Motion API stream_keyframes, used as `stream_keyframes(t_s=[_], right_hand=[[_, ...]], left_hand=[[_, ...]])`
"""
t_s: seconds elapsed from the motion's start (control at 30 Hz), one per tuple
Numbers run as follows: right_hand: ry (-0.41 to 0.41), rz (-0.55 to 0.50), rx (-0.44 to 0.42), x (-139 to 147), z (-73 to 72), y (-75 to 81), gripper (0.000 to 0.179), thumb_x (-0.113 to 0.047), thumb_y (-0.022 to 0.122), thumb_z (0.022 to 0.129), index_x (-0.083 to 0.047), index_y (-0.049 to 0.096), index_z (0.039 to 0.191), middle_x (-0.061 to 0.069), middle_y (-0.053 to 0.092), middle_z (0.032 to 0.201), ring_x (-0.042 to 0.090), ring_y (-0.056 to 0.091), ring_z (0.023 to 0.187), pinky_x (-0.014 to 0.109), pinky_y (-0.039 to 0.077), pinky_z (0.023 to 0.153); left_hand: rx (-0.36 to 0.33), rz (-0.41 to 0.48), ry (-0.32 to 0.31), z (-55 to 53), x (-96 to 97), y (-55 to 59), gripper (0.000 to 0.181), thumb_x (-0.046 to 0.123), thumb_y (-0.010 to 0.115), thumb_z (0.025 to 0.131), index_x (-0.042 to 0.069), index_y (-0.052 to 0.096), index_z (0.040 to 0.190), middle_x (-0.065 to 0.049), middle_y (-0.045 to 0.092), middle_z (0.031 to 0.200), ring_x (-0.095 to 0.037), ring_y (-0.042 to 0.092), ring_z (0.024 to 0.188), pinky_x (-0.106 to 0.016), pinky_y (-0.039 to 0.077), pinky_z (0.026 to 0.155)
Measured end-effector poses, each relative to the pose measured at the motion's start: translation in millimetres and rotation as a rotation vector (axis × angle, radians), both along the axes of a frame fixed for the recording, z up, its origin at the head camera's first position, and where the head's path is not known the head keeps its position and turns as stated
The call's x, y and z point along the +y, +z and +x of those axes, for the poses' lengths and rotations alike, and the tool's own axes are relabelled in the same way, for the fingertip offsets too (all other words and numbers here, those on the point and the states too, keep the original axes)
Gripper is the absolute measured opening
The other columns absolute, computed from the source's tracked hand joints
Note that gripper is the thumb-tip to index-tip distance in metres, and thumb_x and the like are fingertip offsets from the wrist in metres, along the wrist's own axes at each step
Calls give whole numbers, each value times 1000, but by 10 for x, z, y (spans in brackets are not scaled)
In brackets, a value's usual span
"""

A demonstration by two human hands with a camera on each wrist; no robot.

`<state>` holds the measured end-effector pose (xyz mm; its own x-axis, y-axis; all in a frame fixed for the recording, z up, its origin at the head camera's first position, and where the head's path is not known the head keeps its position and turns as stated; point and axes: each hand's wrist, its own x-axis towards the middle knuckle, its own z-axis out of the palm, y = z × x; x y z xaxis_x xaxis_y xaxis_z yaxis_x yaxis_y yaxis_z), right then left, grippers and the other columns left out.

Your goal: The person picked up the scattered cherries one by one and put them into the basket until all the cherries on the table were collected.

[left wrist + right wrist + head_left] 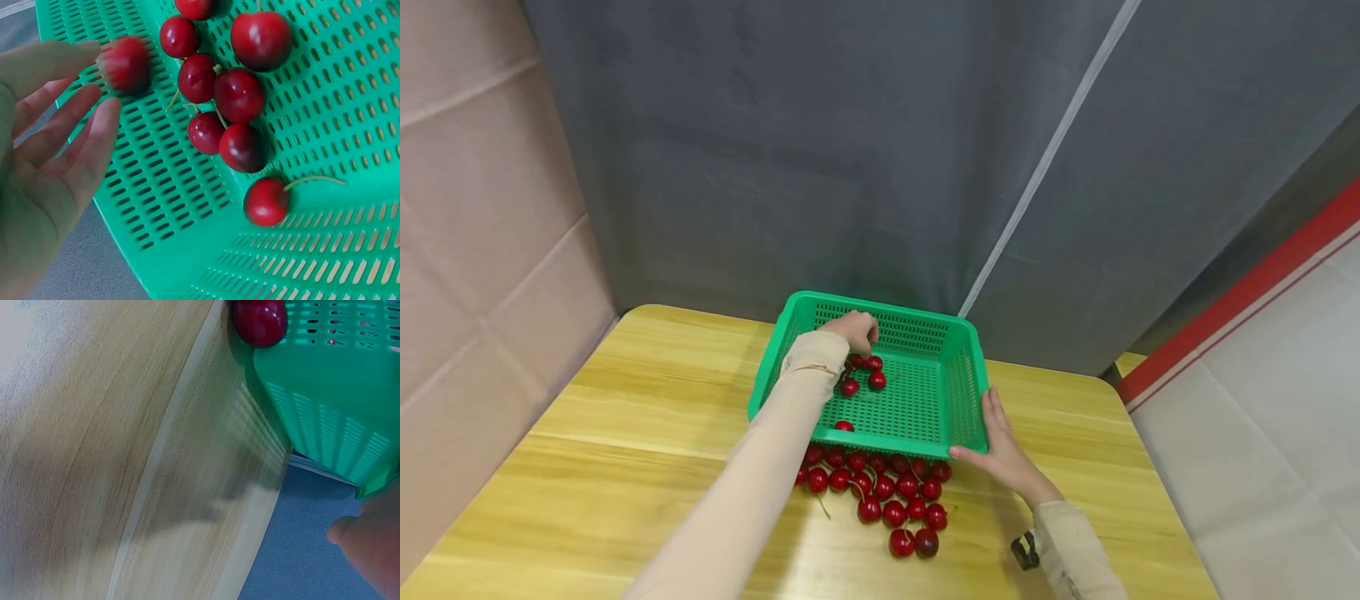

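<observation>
L hand (853, 329) hung in basket (887, 442), upper ctr of head view, blurred cherry (128, 65) by its fingertips.
Cherry sat just right of the tips, upper left of L-wrist view; fingers slack, uncurled, can't tell if one touched it. Approx round, no clear long axis. R hand (1003, 442) lay straight-fingered at basket's lower-right corner, thumb on near rim. Loose cherries (893, 513) were on table (1075, 450), lower ctr, nearer R hand than L.
</observation>
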<state>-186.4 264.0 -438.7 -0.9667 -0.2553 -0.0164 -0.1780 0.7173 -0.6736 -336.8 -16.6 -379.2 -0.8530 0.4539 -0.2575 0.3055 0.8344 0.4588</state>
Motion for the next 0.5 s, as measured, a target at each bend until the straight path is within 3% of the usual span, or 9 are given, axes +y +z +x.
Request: stream_keyframes(t_s=[0.3,0.4,0.5], right_hand=[[2,-5,-3,5,3,-5,107,-36,70,76,-3,-6,144,12,-18,150,40,-8,135,65,12,101],[2,-7,-5,3,-4,-6,107,-35,70,76,-3,-6,145,12,-18,150,40,-8,135,65,11,101],[1,-5,-6,6,-22,-4,108,-37,70,76,-3,-6,145,12,-18,150,40,-8,135,65,11,101]], left_hand=[[3,-3,-23,5,19,-1,22,4,59,82,11,59,104,-5,54,107,-18,49,81,-28,44,66],[16,-6,-74,24,53,32,25,6,60,83,11,58,107,-7,55,112,-18,48,84,-28,44,68],[40,-10,-165,99,129,123,28,11,61,84,10,57,111,-7,55,115,-18,50,91,-30,45,75]])
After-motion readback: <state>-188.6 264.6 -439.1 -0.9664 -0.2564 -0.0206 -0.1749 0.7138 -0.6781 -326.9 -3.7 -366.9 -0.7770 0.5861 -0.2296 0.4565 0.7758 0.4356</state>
